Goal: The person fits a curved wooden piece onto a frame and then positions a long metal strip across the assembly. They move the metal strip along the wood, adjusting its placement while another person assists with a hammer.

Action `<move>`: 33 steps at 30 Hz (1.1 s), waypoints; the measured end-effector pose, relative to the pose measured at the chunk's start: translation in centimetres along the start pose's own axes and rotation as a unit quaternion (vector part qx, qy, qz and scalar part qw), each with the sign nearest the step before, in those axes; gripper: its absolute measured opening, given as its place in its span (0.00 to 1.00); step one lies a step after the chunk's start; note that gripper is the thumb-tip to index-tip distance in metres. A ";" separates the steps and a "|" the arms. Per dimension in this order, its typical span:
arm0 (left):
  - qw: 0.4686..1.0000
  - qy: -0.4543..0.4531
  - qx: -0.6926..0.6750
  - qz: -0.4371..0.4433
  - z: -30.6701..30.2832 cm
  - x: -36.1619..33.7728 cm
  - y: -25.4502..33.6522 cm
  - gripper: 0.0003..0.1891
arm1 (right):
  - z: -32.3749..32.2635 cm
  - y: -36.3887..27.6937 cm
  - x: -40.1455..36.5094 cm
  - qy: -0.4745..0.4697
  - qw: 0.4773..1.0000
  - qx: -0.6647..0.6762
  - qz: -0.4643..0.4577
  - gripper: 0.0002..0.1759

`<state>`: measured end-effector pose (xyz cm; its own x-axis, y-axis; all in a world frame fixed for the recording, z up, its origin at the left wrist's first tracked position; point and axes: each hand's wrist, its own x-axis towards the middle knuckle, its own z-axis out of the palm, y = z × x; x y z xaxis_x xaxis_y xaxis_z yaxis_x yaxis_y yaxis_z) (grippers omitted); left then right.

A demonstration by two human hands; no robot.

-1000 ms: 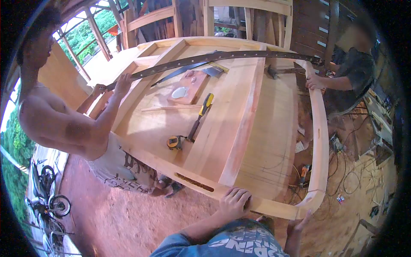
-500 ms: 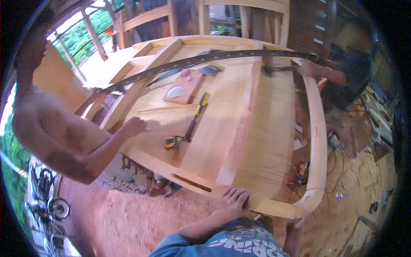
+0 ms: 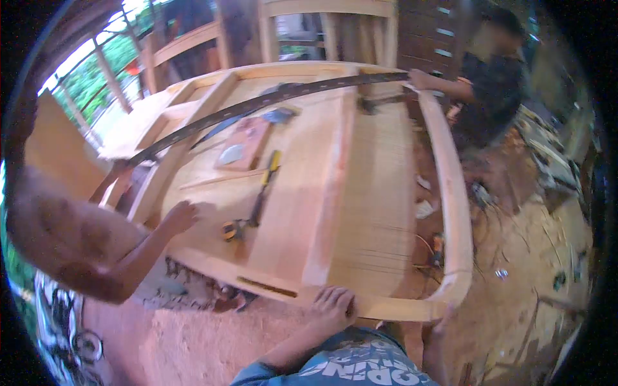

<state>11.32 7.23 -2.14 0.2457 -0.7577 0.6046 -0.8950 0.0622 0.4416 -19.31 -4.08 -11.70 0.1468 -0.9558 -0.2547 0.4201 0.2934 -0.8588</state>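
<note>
My left hand (image 3: 335, 306) lies over the near rail of a large pale wooden frame (image 3: 457, 212), its fingers curled over the edge. Close to its left is a long slot (image 3: 267, 287) cut in that rail. What seems to be my right forearm (image 3: 434, 344) rises under the near right corner, blurred, with its fingers hidden. Farther in, a tape measure (image 3: 232, 229) and a yellow-and-black tool (image 3: 262, 190) lie on the panel. Across the far part, two other people hold a long dark bar with holes (image 3: 257, 101) by its ends.
A reddish board (image 3: 246, 143) with a whitish patch lies on the panel beside a handsaw (image 3: 219, 130). One person (image 3: 84, 231) leans in at left, another (image 3: 492, 90) at right. An orange-and-black power tool (image 3: 438, 249) and cords lie by the right rail. Motorbikes (image 3: 64, 321) stand lower left.
The view has swung, moving the scene leftward. The right-hand person's hand has moved up to the bar's end. My left hand stays on the rail.
</note>
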 end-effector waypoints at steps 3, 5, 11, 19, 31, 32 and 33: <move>1.000 0.011 -0.014 -0.017 0.5 -0.4 -0.1 0.13 | -1.3 1.1 1.2 0.030 0.999 0.008 -0.018 0.42; 0.999 0.022 -0.028 -0.019 0.8 -0.4 -0.1 0.13 | -1.6 1.4 1.8 0.043 0.999 0.011 -0.026 0.42; 0.999 0.029 -0.035 -0.015 0.5 0.0 0.0 0.13 | 0.0 0.4 1.2 0.068 0.997 0.048 0.001 0.42; 0.999 0.043 -0.018 -0.007 0.3 0.4 0.1 0.11 | -1.4 1.0 1.1 0.071 0.997 0.000 -0.023 0.42; 1.000 0.007 -0.003 0.010 -0.5 0.9 0.3 0.12 | -4.6 3.2 1.6 -0.004 0.984 -0.143 -0.108 0.40; 1.000 0.019 -0.001 0.012 -0.2 0.7 0.3 0.12 | -6.5 4.6 1.8 0.012 0.974 -0.189 -0.124 0.39; 1.000 0.027 0.006 0.010 0.5 0.2 0.0 0.13 | -1.7 1.2 0.4 0.004 0.995 -0.077 -0.057 0.40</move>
<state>11.17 6.71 -2.34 0.2472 -0.7199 0.6485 -0.9046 0.0683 0.4207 -20.23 -4.11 -13.56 0.0986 -0.9830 -0.1548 0.2907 0.1772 -0.9402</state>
